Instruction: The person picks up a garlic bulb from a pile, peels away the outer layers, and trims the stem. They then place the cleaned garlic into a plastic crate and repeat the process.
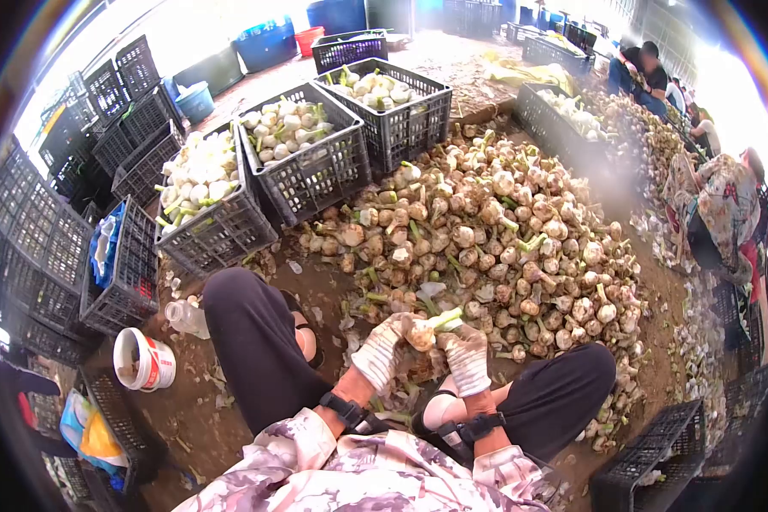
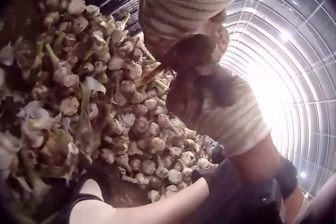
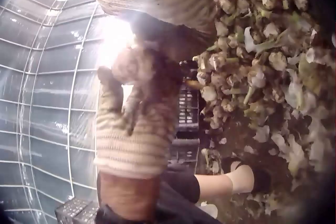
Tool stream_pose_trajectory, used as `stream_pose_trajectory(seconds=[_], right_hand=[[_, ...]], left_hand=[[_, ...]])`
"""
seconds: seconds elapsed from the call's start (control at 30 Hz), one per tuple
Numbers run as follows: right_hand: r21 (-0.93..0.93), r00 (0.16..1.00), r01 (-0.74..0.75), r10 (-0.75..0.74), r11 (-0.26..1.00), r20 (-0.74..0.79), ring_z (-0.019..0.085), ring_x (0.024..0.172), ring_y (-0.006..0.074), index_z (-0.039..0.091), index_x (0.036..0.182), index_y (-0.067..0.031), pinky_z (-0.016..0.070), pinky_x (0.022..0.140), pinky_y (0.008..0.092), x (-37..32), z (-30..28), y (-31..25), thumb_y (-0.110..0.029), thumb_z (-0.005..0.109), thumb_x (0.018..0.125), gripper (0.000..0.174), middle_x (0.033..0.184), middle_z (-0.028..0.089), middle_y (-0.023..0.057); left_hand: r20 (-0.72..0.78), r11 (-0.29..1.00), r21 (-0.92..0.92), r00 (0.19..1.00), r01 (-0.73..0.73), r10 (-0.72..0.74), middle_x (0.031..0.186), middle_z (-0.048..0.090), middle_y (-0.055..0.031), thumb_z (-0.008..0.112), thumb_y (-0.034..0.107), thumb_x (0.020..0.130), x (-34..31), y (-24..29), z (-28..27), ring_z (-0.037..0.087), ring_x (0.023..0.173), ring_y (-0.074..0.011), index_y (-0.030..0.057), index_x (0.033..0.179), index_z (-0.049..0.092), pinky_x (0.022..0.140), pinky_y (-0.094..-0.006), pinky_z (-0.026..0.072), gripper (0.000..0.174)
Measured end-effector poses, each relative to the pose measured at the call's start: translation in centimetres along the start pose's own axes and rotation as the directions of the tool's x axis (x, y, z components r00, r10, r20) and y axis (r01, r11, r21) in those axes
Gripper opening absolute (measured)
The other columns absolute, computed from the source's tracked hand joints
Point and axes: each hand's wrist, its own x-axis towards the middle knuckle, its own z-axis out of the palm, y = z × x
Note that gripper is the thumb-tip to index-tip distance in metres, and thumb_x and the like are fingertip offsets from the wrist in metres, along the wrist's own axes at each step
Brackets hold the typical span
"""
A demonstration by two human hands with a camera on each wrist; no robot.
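Both hands wear striped, soiled work gloves and meet in front of the knees. My left hand (image 1: 381, 352) grips a garlic bulb (image 1: 420, 335) whose cut green stem (image 1: 445, 319) points up and to the right. At the bulb's right side, my right hand (image 1: 467, 354) has its fingers curled against it. In the left wrist view the bulb (image 2: 220, 37) shows between the two gloves, dim and partly covered. A thin brownish pointed piece (image 2: 153, 74) sticks out beside the hands; I cannot tell what it is. The right wrist view shows the bulb (image 3: 135, 65) blurred against the light.
A big heap of unpeeled garlic (image 1: 495, 230) spreads ahead and right. Black crates of whiter bulbs (image 1: 307, 162) stand front left. A white bucket (image 1: 145, 360) and a clear plastic jar (image 1: 186, 317) sit left of the knee. Stacked crates (image 1: 38, 247) line the left; other people (image 1: 717, 205) sit at right.
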Motion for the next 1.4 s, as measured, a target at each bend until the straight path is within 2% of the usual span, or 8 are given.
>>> stream_pose_trajectory(seconds=[0.17, 0.23, 0.3, 0.57, 0.7, 0.93, 1.23, 1.4], right_hand=[[-0.72, 0.903, 0.295, -0.43, 0.628, -0.005, 0.056, 0.068, 0.0289, 0.06, 0.072, -0.0027, 0.0469, 0.064, 0.0341, 0.7, 0.4, 2.2, -0.005, 0.062, 0.065, 0.007, 0.078, 0.058, 0.0128], [-0.114, 0.994, 0.102, -0.098, 0.988, 0.045, 0.059, 0.078, 0.021, 0.058, 0.092, -0.0028, 0.0481, 0.065, 0.0287, 0.4, -1.0, 0.7, 0.001, 0.06, 0.07, 0.023, 0.089, 0.06, 0.0092], [0.564, 0.914, -0.396, 0.252, 0.725, 0.318, 0.059, 0.085, 0.0131, 0.052, 0.11, -0.001, 0.0482, 0.063, 0.0239, -0.8, -2.2, -2.7, 0.004, 0.058, 0.073, 0.038, 0.097, 0.06, 0.0066], [0.351, 0.938, -0.346, 0.329, 0.87, 0.109, 0.054, 0.06, 0.0077, 0.063, 0.092, -0.0013, 0.0377, 0.048, 0.0191, -0.7, -1.7, -1.9, -0.016, 0.067, 0.073, 0.025, 0.078, 0.063, 0.0033], [0.425, 0.96, -0.279, 0.256, 0.861, 0.11, 0.056, 0.069, 0.0075, 0.062, 0.093, -0.0002, 0.0439, 0.056, 0.0205, -0.6, -1.3, -3.6, -0.008, 0.066, 0.073, 0.022, 0.083, 0.063, 0.0049], [0.344, 0.942, -0.334, 0.321, 0.878, 0.096, 0.053, 0.067, 0.0063, 0.061, 0.088, 0.0038, 0.0435, 0.058, 0.0221, -0.9, -1.2, -2.6, -0.004, 0.065, 0.072, 0.018, 0.077, 0.063, 0.0032], [0.536, 0.97, -0.223, 0.238, 0.814, 0.044, 0.056, 0.063, 0.0116, 0.062, 0.081, 0.0027, 0.0434, 0.058, 0.0236, 0.2, -0.1, 4.5, -0.001, 0.059, 0.069, 0.013, 0.073, 0.062, 0.0042], [0.66, 0.961, -0.258, 0.258, 0.705, 0.1, 0.059, 0.066, 0.0141, 0.062, 0.086, 0.0028, 0.0485, 0.058, 0.0256, -1.0, -0.8, 0.2, -0.002, 0.058, 0.071, 0.016, 0.079, 0.063, 0.0068]], left_hand=[[0.119, 0.925, -0.188, 0.942, 0.331, -0.313, 0.084, 0.061, -0.0083, 0.052, 0.045, 0.083, 0.2, 0.2, -0.7, 0.059, 0.065, -0.0194, 0.006, 0.099, 0.055, 0.05, -0.032, 0.0489, 0.042], [0.424, 0.895, -0.185, 0.855, 0.405, -0.299, 0.089, 0.061, -0.0055, 0.05, 0.048, 0.083, 0.3, 1.0, -1.4, 0.059, 0.073, -0.0177, 0.0077, 0.102, 0.055, 0.063, -0.0333, 0.0506, 0.044], [0.128, 0.937, -0.099, 0.938, 0.334, -0.321, 0.09, 0.061, -0.0055, 0.05, 0.05, 0.082, -0.1, 0.7, -1.2, 0.059, 0.073, -0.017, 0.007, 0.103, 0.055, 0.063, -0.0306, 0.0506, 0.048], [0.192, 0.873, 0.393, 0.954, -0.288, 0.228, 0.092, 0.059, -0.0071, 0.064, 0.036, 0.077, -0.1, -0.7, 1.3, 0.06, 0.073, -0.0158, 0.0032, 0.112, 0.047, 0.058, -0.0279, 0.0501, 0.051], [0.022, 0.997, -0.059, 0.999, -0.04, 0.041, 0.094, 0.058, -0.0102, 0.062, 0.025, 0.08, -0.8, 0.0, 1.7, 0.059, 0.076, -0.0167, 0.0042, 0.111, 0.046, 0.057, -0.0294, 0.0498, 0.041], [0.14, 0.805, 0.474, 0.933, -0.358, 0.332, 0.079, 0.055, -0.0051, 0.057, 0.02, 0.084, -0.7, -0.6, 2.6, 0.053, 0.061, -0.0123, 0.002, 0.1, 0.047, 0.05, -0.025, 0.0441, 0.026], [0.06, 0.897, -0.1, 0.903, 0.43, -0.426, 0.063, 0.061, -0.0112, 0.043, 0.054, 0.082, 0.6, 0.6, 1.2, 0.055, 0.042, -0.0222, 0.0024, 0.085, 0.06, 0.034, -0.0288, 0.0441, 0.054], [-0.247, 0.97, 0.148, 0.957, 0.194, -0.154, 0.072, 0.059, -0.0074, 0.043, 0.055, 0.083, 3.5, -2.4, -2.7, 0.055, 0.052, -0.0197, 0.0069, 0.096, 0.057, 0.047, -0.0357, 0.0502, 0.052]])
